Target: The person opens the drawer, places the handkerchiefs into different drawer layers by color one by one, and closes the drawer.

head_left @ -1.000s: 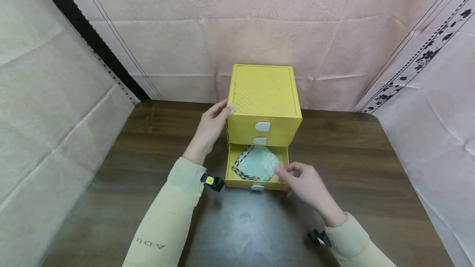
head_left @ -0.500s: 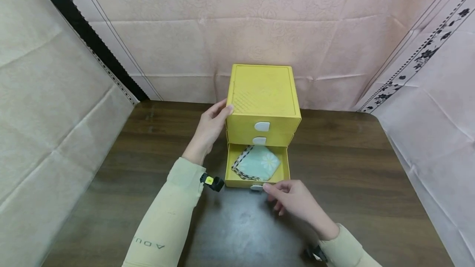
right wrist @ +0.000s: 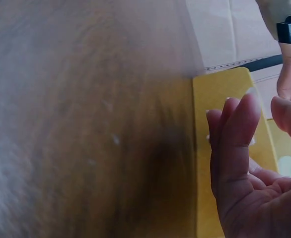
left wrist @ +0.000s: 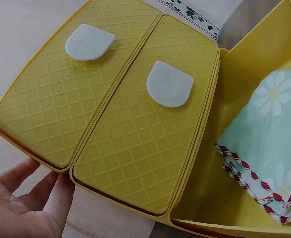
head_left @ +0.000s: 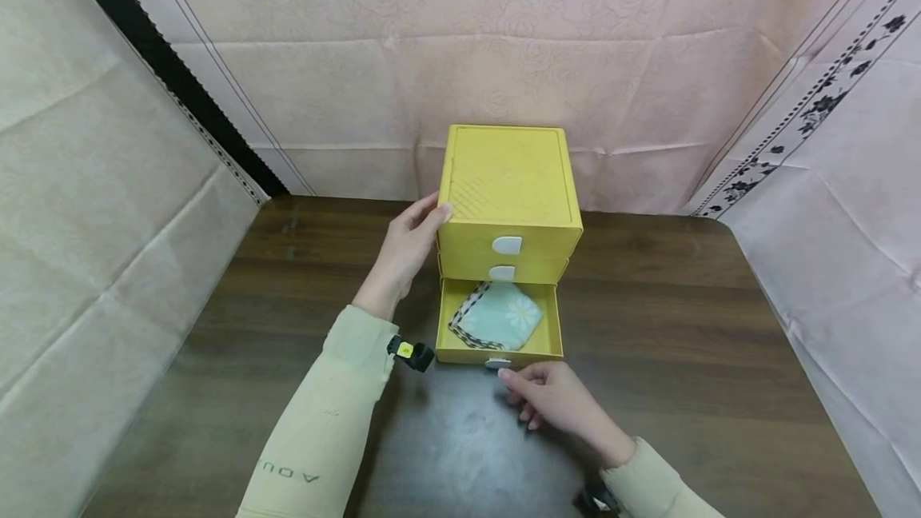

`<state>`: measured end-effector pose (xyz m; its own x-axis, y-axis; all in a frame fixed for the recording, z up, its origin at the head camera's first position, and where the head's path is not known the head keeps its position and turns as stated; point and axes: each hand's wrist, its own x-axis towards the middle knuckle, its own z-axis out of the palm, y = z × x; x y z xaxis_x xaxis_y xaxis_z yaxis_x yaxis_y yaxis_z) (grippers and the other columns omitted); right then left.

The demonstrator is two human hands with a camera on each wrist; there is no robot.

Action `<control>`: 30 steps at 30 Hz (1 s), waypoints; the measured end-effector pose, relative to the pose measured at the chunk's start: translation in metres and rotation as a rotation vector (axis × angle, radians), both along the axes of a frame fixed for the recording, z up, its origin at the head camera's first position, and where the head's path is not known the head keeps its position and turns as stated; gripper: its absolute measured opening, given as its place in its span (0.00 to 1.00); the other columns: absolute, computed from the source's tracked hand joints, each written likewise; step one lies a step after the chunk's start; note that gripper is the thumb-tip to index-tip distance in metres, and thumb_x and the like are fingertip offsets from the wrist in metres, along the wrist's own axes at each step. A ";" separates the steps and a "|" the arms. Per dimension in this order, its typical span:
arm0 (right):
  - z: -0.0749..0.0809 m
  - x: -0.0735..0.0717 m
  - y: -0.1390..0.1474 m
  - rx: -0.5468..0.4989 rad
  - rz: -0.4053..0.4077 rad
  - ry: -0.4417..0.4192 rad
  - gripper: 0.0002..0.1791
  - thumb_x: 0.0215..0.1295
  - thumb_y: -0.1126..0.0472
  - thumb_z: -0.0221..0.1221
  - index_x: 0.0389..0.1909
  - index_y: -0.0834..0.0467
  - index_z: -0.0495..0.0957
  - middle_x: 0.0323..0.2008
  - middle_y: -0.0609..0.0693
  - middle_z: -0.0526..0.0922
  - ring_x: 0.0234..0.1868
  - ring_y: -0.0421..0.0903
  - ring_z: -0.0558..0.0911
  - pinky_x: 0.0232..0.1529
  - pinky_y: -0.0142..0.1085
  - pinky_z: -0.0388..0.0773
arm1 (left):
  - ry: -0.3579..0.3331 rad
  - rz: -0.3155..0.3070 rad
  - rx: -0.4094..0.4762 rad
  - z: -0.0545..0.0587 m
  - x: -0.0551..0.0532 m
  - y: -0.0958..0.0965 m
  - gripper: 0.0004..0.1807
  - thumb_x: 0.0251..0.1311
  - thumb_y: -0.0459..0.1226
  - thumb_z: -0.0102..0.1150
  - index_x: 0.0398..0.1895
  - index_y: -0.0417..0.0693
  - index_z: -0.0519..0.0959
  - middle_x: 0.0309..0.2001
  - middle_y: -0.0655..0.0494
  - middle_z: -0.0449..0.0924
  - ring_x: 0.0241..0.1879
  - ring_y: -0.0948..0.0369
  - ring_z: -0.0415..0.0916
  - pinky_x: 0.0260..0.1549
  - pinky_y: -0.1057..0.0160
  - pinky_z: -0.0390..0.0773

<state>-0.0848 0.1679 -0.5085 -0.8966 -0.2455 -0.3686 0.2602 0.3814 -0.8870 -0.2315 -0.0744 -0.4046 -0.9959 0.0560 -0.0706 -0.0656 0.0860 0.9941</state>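
A yellow three-drawer cabinet [head_left: 512,174] stands on the table with its bottom drawer [head_left: 550,340] pulled out. Inside that drawer lies a folded mint-green handkerchief [head_left: 507,318] with daisies and a patterned edge. My left hand [head_left: 403,250] grips the cabinet's upper left edge, thumb at the top front corner and fingers along the side. In front of the bottom drawer, my right hand [head_left: 554,398] has its thumb tip close by the white handle [head_left: 498,362]. The right wrist view shows a gap between its thumb and bent fingers [right wrist: 237,134], with nothing held.
The two upper drawers are closed, their white handles [left wrist: 170,84] facing forward. Dark wood-grain table [head_left: 683,326] surrounds the cabinet. Pale patterned cloth [head_left: 504,38] hangs behind it and on both sides. Each wrist carries a black camera, such as the left one [head_left: 413,352].
My right hand has moved from the drawer's right front corner leftward and toward me, down by the bottom handle. The left hand stays on the cabinet. The handkerchief lies as before.
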 end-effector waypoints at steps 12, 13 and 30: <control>-0.009 -0.005 -0.006 -0.097 -0.061 -0.082 0.31 0.63 0.39 0.59 0.40 0.67 0.82 0.29 0.56 0.84 0.20 0.45 0.80 0.23 0.43 0.82 | 0.003 0.001 0.004 0.002 0.000 0.001 0.31 0.57 0.64 0.58 0.64 0.72 0.71 0.61 0.66 0.70 0.59 0.64 0.68 0.60 0.56 0.68; -0.010 -0.006 -0.007 -0.101 -0.063 -0.086 0.31 0.64 0.39 0.59 0.40 0.67 0.82 0.29 0.56 0.84 0.20 0.45 0.80 0.23 0.43 0.82 | 0.004 0.001 0.006 0.002 0.000 0.001 0.31 0.57 0.63 0.58 0.64 0.71 0.71 0.61 0.66 0.70 0.59 0.64 0.68 0.60 0.56 0.68; -0.013 -0.014 -0.012 -0.195 -0.098 -0.126 0.31 0.65 0.41 0.58 0.41 0.70 0.80 0.30 0.60 0.84 0.21 0.45 0.81 0.26 0.41 0.82 | 0.018 0.008 0.008 -0.001 -0.002 0.001 0.30 0.58 0.63 0.58 0.64 0.71 0.71 0.60 0.67 0.71 0.58 0.65 0.69 0.60 0.56 0.68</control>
